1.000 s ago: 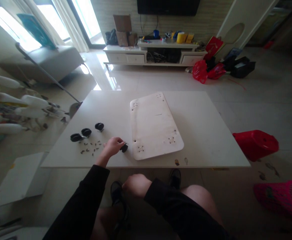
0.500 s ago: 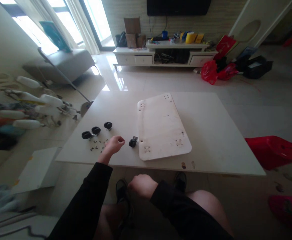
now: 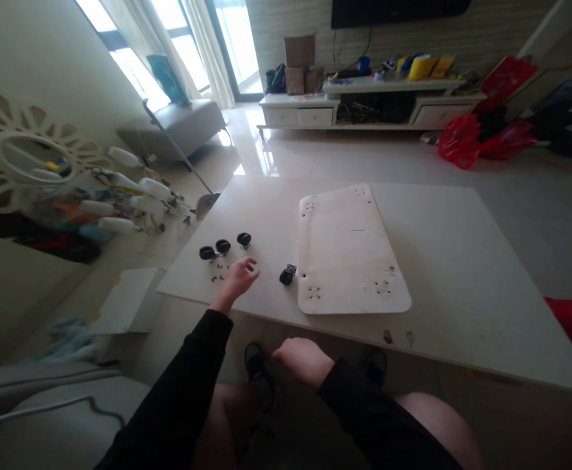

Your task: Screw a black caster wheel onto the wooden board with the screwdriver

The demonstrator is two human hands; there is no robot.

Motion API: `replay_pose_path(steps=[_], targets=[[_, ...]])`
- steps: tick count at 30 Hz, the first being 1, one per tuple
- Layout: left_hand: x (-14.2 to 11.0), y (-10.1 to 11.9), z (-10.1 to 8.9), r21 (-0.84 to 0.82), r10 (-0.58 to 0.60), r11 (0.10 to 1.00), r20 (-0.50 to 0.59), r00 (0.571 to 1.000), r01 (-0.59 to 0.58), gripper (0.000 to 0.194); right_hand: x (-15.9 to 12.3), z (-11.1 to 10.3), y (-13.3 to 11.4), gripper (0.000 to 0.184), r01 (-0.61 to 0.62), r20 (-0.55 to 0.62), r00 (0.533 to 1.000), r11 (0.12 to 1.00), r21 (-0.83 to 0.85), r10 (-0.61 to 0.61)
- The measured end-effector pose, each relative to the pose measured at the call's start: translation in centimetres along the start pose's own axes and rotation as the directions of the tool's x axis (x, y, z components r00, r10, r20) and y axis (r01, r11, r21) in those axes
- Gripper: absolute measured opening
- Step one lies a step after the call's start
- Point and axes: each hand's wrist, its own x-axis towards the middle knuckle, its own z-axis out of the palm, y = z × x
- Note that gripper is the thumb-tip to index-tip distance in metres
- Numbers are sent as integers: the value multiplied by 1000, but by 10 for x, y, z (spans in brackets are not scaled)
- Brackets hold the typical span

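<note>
My left hand (image 3: pixel 241 275) hovers over the white table, its thumb and fingers apart with nothing visible between them. Small dark screws (image 3: pixel 220 267) lie scattered beside and partly behind it. Beyond them three black casters stand in a loose row: a left one (image 3: pixel 207 252), a middle one (image 3: pixel 222 246) and a right one (image 3: pixel 243 239). A single caster (image 3: pixel 286 275) with its mounting plate showing lies between my left hand and a pale board (image 3: pixel 345 251) with groups of holes at its corners. Below the table edge, my right hand (image 3: pixel 305 360) is closed; its fingertips and any contents are hidden.
The white table (image 3: pixel 452 274) spans the middle, with two small marks or flat pieces near its front edge. A white box (image 3: pixel 132 300) stands on the floor at left. Across the room is a cabinet (image 3: pixel 315 117) with red bags (image 3: pixel 460 140) beside it.
My view has swung left, so the scene sits further right. My left hand's pinched thumb and fingers, which held something tiny, have spread apart near the screws. My right hand stays closed.
</note>
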Motion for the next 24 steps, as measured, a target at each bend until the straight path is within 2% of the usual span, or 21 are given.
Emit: replay_pose_path(steps=[1,3,6,11,16,20,24], targets=[[-4,7,8,-40,66,997,40,997,-64,36,1,0,0,30,-3,3,1000,1000,-1,3],[-14,23,24,-183,258,954,99,961,-237,50,4,1,-1,31,-7,10,1000,1000,-6,7],[-26,44,44,-142,338,936,93,937,-323,44,6,3,-1,33,-10,17,1000,1000,-17,11],[-32,62,62,19,283,959,-17,959,-282,30,7,4,-3,30,-18,24,1000,1000,-20,19],[-28,63,73,14,246,969,-74,966,-245,25,5,6,-1,29,-27,12,1000,999,-21,27],[-21,59,70,-14,194,980,-110,975,-196,26,2,4,0,28,-12,7,1000,1000,-17,12],[-9,48,57,-29,124,991,-150,981,-130,28,-2,1,2,30,-9,-7,1000,1000,-17,9]])
